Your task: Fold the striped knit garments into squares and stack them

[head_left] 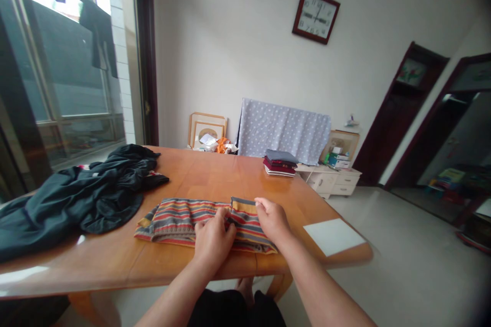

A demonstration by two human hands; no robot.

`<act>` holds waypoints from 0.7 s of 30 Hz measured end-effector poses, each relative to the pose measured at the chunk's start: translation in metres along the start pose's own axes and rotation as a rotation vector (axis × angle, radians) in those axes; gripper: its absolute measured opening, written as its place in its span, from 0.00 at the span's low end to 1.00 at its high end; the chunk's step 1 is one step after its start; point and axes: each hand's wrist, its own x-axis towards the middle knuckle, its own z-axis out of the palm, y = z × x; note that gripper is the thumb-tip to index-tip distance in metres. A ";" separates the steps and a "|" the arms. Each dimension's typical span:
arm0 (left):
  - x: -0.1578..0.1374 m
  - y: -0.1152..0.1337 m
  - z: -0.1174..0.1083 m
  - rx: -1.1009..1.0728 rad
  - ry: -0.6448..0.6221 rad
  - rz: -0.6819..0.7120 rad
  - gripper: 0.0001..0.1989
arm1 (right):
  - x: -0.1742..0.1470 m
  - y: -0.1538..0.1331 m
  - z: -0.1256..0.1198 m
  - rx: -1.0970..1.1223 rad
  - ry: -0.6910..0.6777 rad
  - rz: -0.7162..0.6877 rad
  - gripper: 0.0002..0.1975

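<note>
Both forearms reach in from the near side, 2 hands down on the striped garment (176, 217). The left hand (215, 239) lies across the middle, wrist low, knuckles up, fingers curled onto the cloth; whether they pinch it, I can't tell. And the right hand (271, 218), angled inward, has the far edge at the right end gripped between thumb and fingers! The garment itself sits near the front edge of the wooden table (203, 173), folded into a long, flat bundle, striped in red, yellow and grey, a greyish band along its left front and a broad yellow strip near the right hand. Dark clothes (111, 184) sprawl to the left; 1 folded stack (280, 162) stands farther back.
</note>
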 end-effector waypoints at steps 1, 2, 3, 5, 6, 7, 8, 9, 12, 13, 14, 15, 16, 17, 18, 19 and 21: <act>-0.001 -0.002 0.001 0.027 -0.013 -0.003 0.09 | 0.000 -0.006 0.005 -0.043 -0.057 -0.038 0.22; -0.003 -0.004 0.003 0.049 -0.023 0.000 0.09 | 0.000 -0.012 0.010 -0.090 -0.121 -0.075 0.23; -0.004 -0.005 0.004 0.066 -0.029 0.006 0.09 | 0.000 -0.017 0.015 -0.138 -0.188 -0.111 0.24; -0.005 -0.007 0.006 0.085 -0.037 0.023 0.08 | -0.001 -0.024 0.024 -0.217 -0.313 -0.162 0.26; -0.005 -0.009 0.005 0.082 -0.043 0.032 0.07 | -0.002 -0.027 0.029 -0.244 -0.371 -0.171 0.27; -0.005 -0.011 0.004 0.070 -0.048 0.041 0.06 | -0.004 -0.028 0.032 -0.264 -0.429 -0.173 0.29; -0.005 -0.014 0.001 0.049 -0.050 0.052 0.05 | -0.005 -0.029 0.036 -0.279 -0.484 -0.169 0.30; -0.004 -0.017 -0.002 0.025 -0.048 0.061 0.05 | -0.007 -0.029 0.039 -0.290 -0.531 -0.163 0.31; 0.001 -0.030 -0.013 -0.040 -0.002 0.069 0.06 | -0.011 -0.029 0.046 -0.313 -0.610 -0.144 0.36; 0.004 -0.034 -0.016 -0.052 0.024 0.068 0.06 | -0.011 -0.028 0.047 -0.315 -0.618 -0.134 0.37; 0.006 -0.037 -0.018 -0.063 0.047 0.073 0.07 | -0.012 -0.028 0.048 -0.314 -0.624 -0.124 0.38; 0.009 -0.039 -0.020 -0.076 0.059 0.088 0.08 | -0.011 -0.028 0.048 -0.311 -0.631 -0.118 0.38; 0.011 -0.039 -0.020 -0.091 0.058 0.109 0.08 | -0.011 -0.028 0.049 -0.307 -0.635 -0.116 0.38; 0.013 -0.038 -0.020 -0.104 0.040 0.136 0.09 | -0.011 -0.028 0.049 -0.304 -0.636 -0.118 0.38; 0.015 -0.036 -0.018 -0.115 0.010 0.164 0.10 | -0.010 -0.028 0.049 -0.302 -0.635 -0.121 0.38; 0.016 -0.034 -0.016 -0.123 -0.029 0.191 0.11 | -0.010 -0.027 0.048 -0.301 -0.633 -0.123 0.37; 0.016 -0.031 -0.010 -0.126 -0.104 0.222 0.13 | -0.010 -0.027 0.048 -0.303 -0.633 -0.126 0.35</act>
